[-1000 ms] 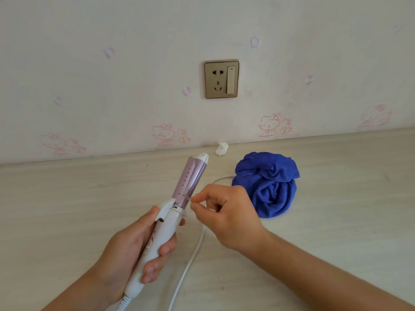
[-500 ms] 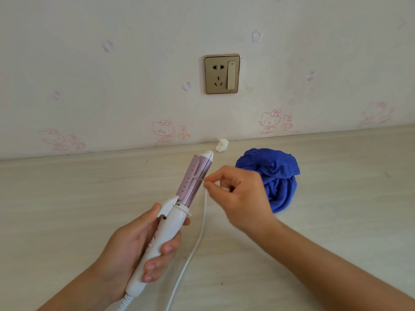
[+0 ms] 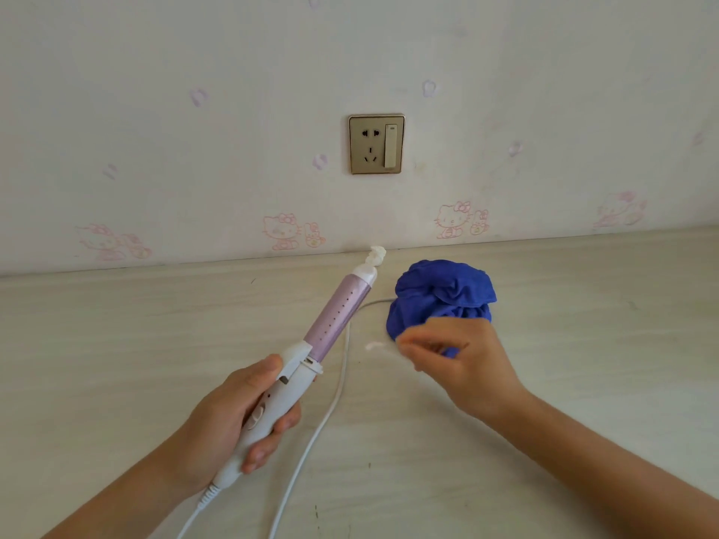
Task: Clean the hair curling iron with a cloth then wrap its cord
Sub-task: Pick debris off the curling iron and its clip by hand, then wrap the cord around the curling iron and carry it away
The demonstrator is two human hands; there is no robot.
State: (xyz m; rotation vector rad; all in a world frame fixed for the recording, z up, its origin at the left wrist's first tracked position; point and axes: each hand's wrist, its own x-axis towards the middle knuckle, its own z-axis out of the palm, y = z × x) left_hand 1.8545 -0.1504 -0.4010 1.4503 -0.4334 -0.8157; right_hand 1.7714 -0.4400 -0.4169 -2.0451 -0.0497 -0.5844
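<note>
Left hand (image 3: 229,418) grips the curling iron (image 3: 334,320); right hand (image 3: 467,363), fingers (image 3: 418,350) pinching a white stick (image 3: 375,346), has drawn toward the cloth (image 3: 443,297).

Cloth (image 3: 443,293) lies right of curling iron (image 3: 334,317), cord (image 3: 338,387) between.

Left of the left grip (image 3: 233,414) the surface (image 3: 116,344) lies open back to the wall (image 3: 194,169). The curling iron (image 3: 334,317) it holds slants up and away toward the wall, a bar along the inner side of that grip. The cord (image 3: 344,367) lies on the surface in the gap between the two grips. Just beyond the right grip (image 3: 463,359) sits the bunched blue cloth (image 3: 439,297), blocking forward reach. A blurred white stick (image 3: 375,346) pinched in that grip pokes toward the cord. To its right the surface is open.
</note>
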